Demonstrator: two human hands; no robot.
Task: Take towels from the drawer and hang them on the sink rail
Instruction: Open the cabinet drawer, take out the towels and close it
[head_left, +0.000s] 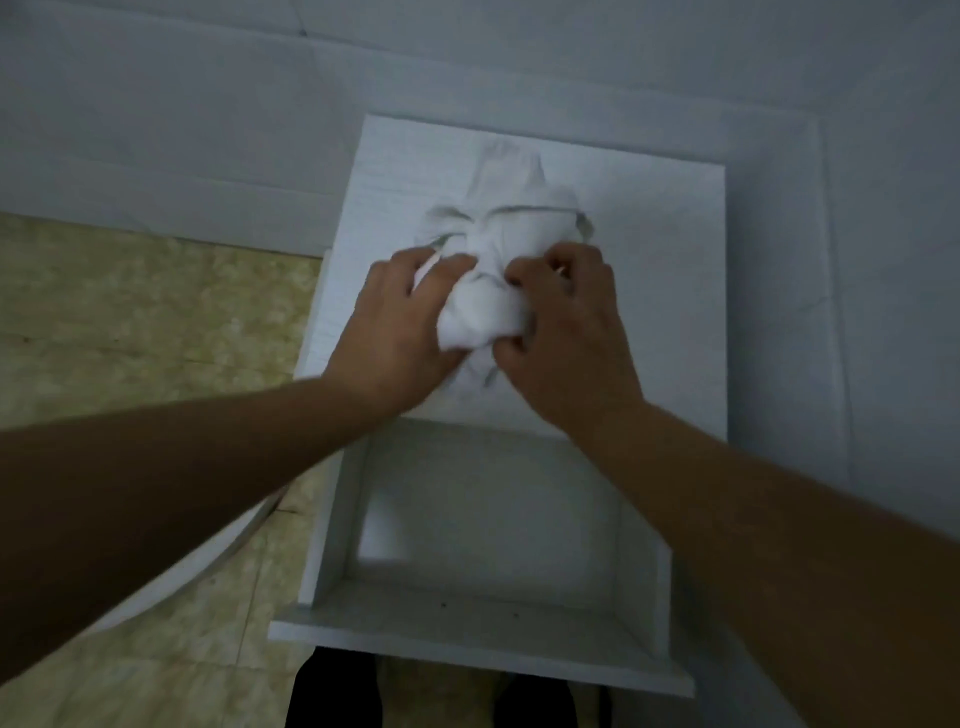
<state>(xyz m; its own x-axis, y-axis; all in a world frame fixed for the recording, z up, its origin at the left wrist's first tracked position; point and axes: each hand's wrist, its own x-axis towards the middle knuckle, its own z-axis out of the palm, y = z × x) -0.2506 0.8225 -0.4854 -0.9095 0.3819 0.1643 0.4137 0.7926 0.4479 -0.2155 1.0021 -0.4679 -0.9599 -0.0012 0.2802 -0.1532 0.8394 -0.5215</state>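
A white towel lies crumpled on top of a white cabinet. My left hand and my right hand both grip a bunched part of the towel between them, near the cabinet's front edge. Below my hands the cabinet's drawer stands pulled out, and I see nothing inside it. No sink rail is in view.
White walls close in behind and to the right of the cabinet. Beige tiled floor spreads to the left. A curved white edge shows under my left forearm. My dark trousers are at the bottom, just in front of the drawer.
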